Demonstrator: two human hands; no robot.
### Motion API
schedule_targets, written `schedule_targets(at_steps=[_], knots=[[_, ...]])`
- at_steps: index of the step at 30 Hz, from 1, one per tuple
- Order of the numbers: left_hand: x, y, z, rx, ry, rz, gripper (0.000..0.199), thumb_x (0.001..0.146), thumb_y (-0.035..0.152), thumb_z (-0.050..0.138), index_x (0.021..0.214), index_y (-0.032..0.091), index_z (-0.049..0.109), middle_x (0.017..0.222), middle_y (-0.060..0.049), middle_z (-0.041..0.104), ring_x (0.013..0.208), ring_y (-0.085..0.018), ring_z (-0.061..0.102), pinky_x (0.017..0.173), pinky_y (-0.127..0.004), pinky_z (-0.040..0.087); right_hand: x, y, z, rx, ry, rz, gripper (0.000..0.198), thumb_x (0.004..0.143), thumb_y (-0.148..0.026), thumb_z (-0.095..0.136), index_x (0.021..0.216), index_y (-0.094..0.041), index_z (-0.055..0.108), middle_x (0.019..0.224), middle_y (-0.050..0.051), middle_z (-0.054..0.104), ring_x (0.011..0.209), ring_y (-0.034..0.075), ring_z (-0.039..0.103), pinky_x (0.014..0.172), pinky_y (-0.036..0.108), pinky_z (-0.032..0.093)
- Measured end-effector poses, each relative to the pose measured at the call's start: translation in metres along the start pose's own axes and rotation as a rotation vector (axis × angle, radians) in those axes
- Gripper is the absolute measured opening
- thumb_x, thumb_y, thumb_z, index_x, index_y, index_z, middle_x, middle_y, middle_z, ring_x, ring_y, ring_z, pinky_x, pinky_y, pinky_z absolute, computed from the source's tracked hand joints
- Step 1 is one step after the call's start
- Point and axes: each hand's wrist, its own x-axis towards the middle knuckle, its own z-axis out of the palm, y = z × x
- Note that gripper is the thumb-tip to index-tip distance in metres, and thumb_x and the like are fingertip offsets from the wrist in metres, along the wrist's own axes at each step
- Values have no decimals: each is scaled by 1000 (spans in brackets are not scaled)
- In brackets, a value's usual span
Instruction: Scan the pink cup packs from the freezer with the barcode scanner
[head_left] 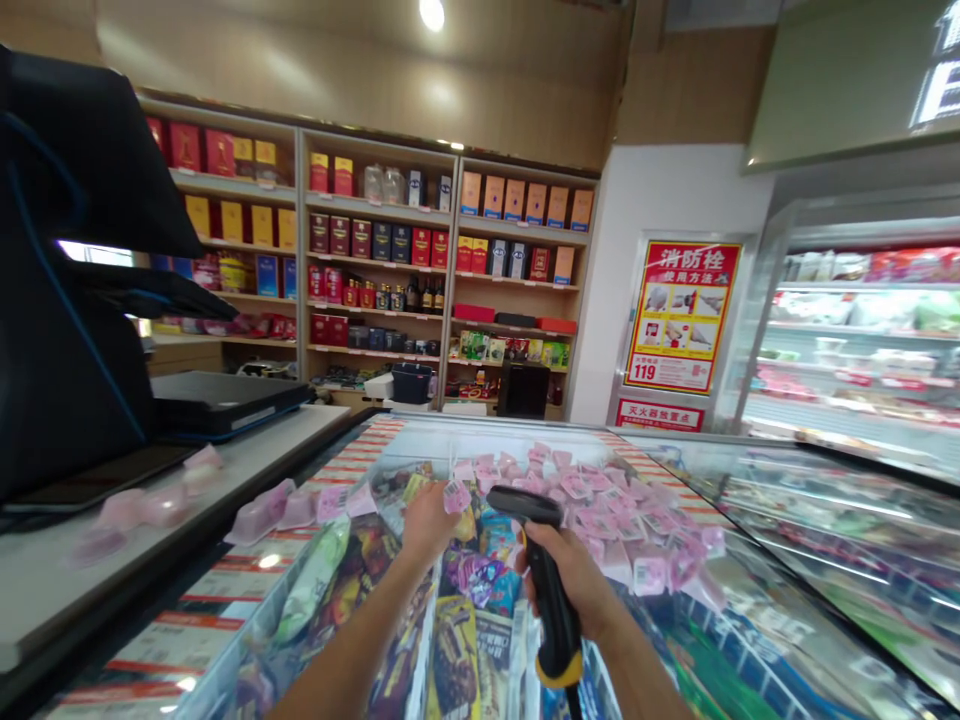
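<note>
My right hand [574, 575] is wrapped round the handle of a black and yellow barcode scanner [555, 610], its head tilted toward the left. Between the fingers of my left hand [429, 525] is a small pink plastic cup [456, 496] with a white barcode label, just left of the scanner's head. Behind and right of the scanner lies a heap of similar pink cups [615, 510] on the glass top of a chest freezer. A short row of pink cups [298, 508] sits left of my left hand. Wrapped ice creams [457, 650] show below my hands.
A white counter [45, 590] at the left carries a black checkout terminal [67, 300] and several more pink cups [146, 508]. Shelves of boxed goods [375, 240] stand at the back. A lit cooler [862, 320] is at the right, beyond a second glass-topped freezer [825, 530].
</note>
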Motion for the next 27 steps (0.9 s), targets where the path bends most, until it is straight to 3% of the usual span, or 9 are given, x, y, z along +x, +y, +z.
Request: schedule_targets(at_steps=[5, 13, 17, 21, 27], knots=[[-7, -17, -13, 85, 28, -10, 28, 65, 12, 47, 92, 20, 54, 94, -5, 58, 92, -17, 51, 77, -26, 36, -1, 3, 18, -60, -28, 5, 33, 67, -44, 47, 59, -13, 50, 39, 0, 51, 28, 9, 42, 28, 20, 35], [-9, -28, -10, 163, 56, -26, 26, 68, 16, 45, 92, 21, 53, 95, -4, 59, 93, -18, 51, 75, -28, 36, -5, -1, 20, -64, -37, 45, 31, 67, -43, 46, 60, -13, 49, 35, -1, 49, 26, 9, 42, 27, 19, 34], [-10, -37, -12, 215, 100, -46, 36, 67, 16, 45, 102, 22, 50, 101, -5, 58, 97, -20, 49, 78, -33, 34, -2, 0, 13, -48, -12, 24, 33, 67, -45, 47, 62, -13, 50, 40, 0, 53, 28, 9, 44, 28, 20, 36], [-13, -50, -21, 281, 153, -81, 33, 68, 17, 43, 100, 20, 51, 100, -7, 59, 98, -23, 47, 82, -39, 30, 3, 1, 1, 4, 29, -21, 33, 65, -46, 51, 69, -14, 50, 50, -1, 56, 32, 9, 47, 29, 20, 38], [-18, -70, -40, 361, 206, -127, 34, 69, 10, 36, 99, 16, 52, 101, -9, 59, 98, -25, 46, 83, -41, 27, 2, -5, -18, 40, 135, -50, 29, 66, -44, 52, 67, -15, 48, 47, -3, 53, 31, 8, 45, 29, 20, 37]])
